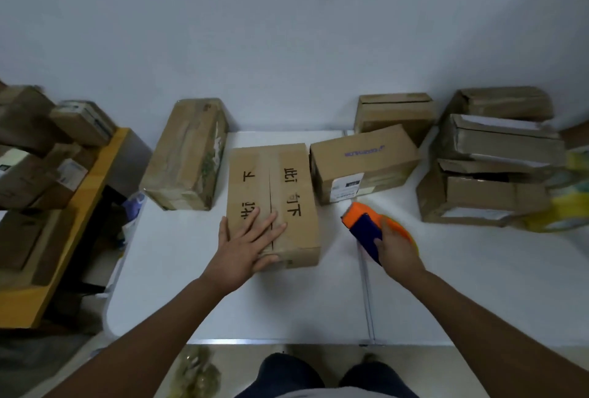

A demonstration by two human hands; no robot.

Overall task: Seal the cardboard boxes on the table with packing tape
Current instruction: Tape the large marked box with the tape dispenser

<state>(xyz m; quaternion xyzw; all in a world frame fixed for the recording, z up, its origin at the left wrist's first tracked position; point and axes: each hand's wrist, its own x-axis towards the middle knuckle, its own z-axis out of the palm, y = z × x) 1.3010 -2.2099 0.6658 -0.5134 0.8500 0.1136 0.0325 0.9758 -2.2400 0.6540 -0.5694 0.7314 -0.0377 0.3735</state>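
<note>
The left hand (245, 238) lies flat, fingers spread, pressing the near end of the box (272, 203) at mid-desk, across its centre seam. The right hand (395, 246) is curled round the tape gun (366, 228), held just right of that box above the desk (287, 302). Stiff cardboard, probably light enough to slide, so it wants pinning from above while tape runs along the seam. More boxes (363, 163) stand along the far edge, with open-flapped ones stacked toward the far right corner.
</note>
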